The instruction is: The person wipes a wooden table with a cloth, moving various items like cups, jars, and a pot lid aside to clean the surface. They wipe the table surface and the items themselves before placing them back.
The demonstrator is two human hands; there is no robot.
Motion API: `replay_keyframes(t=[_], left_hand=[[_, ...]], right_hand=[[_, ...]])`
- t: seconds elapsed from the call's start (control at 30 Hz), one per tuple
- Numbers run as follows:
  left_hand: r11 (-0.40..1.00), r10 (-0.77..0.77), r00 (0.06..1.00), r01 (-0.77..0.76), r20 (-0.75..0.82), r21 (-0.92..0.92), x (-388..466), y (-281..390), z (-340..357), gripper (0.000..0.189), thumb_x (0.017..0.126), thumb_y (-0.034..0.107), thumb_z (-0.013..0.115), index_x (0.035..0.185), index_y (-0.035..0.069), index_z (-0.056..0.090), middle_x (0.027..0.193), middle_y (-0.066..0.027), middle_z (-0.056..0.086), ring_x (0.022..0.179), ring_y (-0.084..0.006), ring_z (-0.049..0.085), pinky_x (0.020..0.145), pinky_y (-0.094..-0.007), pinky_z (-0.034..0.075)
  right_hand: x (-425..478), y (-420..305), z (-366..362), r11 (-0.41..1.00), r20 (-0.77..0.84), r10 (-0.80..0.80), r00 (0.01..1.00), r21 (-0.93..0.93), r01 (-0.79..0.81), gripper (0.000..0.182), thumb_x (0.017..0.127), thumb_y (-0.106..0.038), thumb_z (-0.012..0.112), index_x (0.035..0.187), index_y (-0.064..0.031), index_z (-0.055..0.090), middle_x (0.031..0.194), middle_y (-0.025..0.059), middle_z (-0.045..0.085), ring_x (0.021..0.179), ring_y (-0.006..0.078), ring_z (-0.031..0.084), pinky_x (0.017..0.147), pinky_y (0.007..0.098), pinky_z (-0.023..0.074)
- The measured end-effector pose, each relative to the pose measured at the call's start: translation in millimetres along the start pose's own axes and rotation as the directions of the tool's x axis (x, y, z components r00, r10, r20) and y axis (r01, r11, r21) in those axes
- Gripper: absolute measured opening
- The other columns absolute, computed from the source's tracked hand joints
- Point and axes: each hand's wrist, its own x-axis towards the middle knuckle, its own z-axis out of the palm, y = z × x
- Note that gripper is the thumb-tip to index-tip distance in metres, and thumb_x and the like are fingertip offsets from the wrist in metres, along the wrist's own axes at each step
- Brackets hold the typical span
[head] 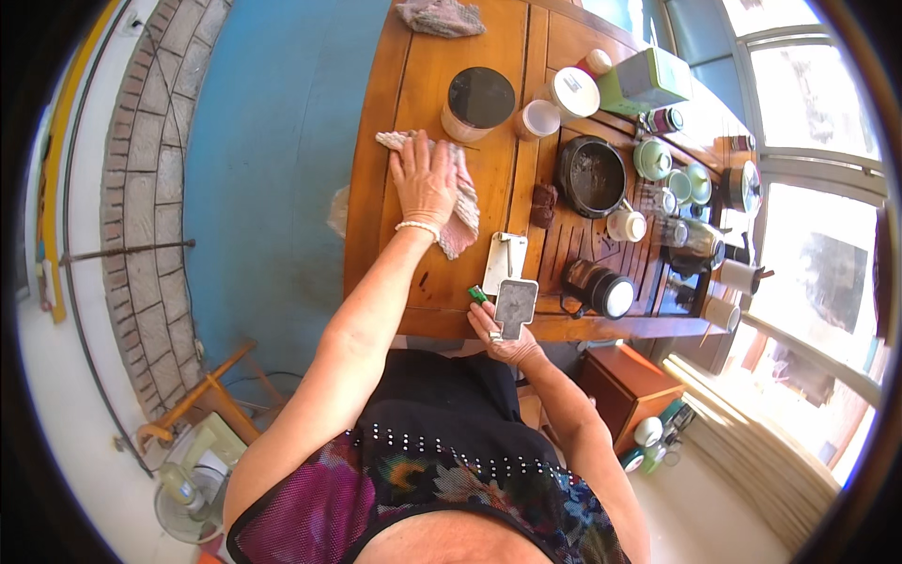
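My left hand [425,180], with a pale beaded bracelet at the wrist, presses a pinkish-white knitted cloth [461,229] against the wooden tabletop [451,292]. The cloth shows beyond the fingertips and to the right of the hand. My right hand [509,344] is at the table's near edge, its fingertips close to a small green object [478,293] that looks like a lighter. A stand with a white base [502,275] and a dark grey pad [516,302] covers part of this hand. Whether the fingers grip the stand or the green object is hidden.
A black-lidded tub [481,97] stands just beyond the cloth. Right of it are a white-lidded tub [576,93], a dark round pot [590,176] and a black insulated mug [597,287]. Pale green teaware [652,159] lies farther right. Another cloth [442,17] is at the far end.
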Motion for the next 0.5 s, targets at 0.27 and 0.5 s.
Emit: replay_keyframes(t=[0.27, 0.5], left_hand=[[0.932, 0.006, 0.999, -0.018, -0.035, -0.361, -29, -38, -39, 0.034, 0.089, 0.017, 0.061, 0.118, 0.0, 0.057, 0.137, -0.0235, 0.046, 0.126, -0.0404, 0.043, 0.107, -0.0466, 0.033], [0.899, 0.019, 0.986, 0.055, 0.166, -0.433, -52, -31, -67, 0.055, 0.087, 0.027, 0.068, 0.132, 0.001, 0.049, 0.143, -0.025, 0.041, 0.133, -0.0402, 0.039, 0.109, -0.0468, 0.033]], right_hand=[[3, -5, -9, 1.0, 0.019, -0.023, 1.0, 0.015, 0.023, 0.04, 0.083, -0.006, 0.051, 0.121, 0.0053, 0.057, 0.129, 0.017, 0.055, 0.125, 0.0305, 0.051, 0.103, 0.0428, 0.048], [35, -64, -13, 0.91, -0.047, 0.394, 0.918, 0.158, -0.383, 0.059, 0.079, -0.026, 0.07, 0.126, 0.0053, 0.052, 0.138, 0.0249, 0.044, 0.128, 0.041, 0.043, 0.105, 0.0517, 0.0365]])
